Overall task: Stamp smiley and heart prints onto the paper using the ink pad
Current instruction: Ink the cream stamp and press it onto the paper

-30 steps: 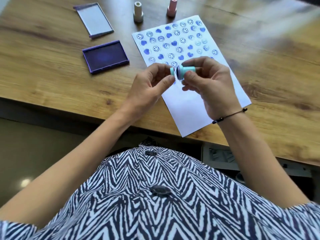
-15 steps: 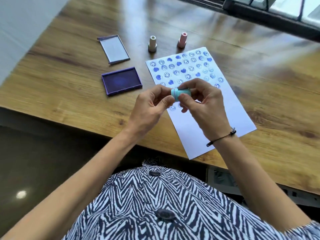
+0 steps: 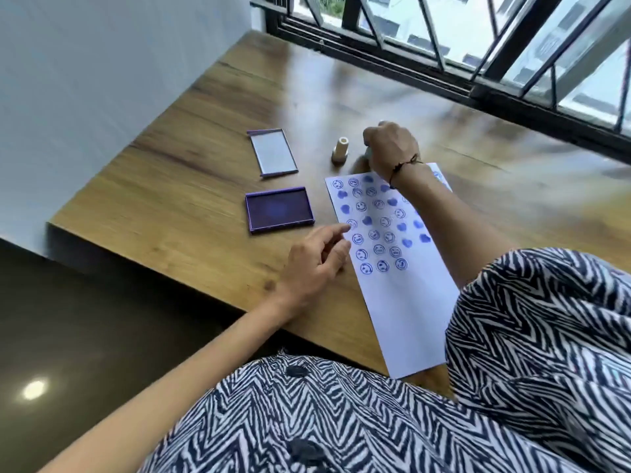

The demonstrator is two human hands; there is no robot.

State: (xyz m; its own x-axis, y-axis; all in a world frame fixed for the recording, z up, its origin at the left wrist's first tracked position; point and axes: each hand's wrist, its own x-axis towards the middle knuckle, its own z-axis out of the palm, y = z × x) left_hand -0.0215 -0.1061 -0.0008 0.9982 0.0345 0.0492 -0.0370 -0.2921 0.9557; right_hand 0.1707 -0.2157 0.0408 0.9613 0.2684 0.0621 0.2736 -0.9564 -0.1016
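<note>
- Right hand (image 3: 391,148), upper centre of the frame: it is reaching beyond the far edge of the paper (image 3: 406,302), fingers curled downward; a small pale object is showing at its left side, but whether the fingers are gripping it cannot be told. A dark cord bracelet (image 3: 404,165) is circling the wrist.
- Left hand (image 3: 312,264), centre of the frame: it is hovering or resting at the paper's left edge, fingers loosely spread and holding nothing, the index finger pointing toward a smiley print.
- The two hands are lying well apart.
- The paper is lying lengthwise on the wooden table (image 3: 191,199); blue smiley and heart prints are covering its far half, the near half is remaining blank.
- Ink pad (image 3: 279,209), left of the paper: it is lying open, dark blue surface upward.
- Its lid (image 3: 272,152) is lying further back, toward the upper left.
- A cream stamp (image 3: 340,150) is standing upright just left of the right hand.
- A window grille (image 3: 478,46) is crossing the upper right.
</note>
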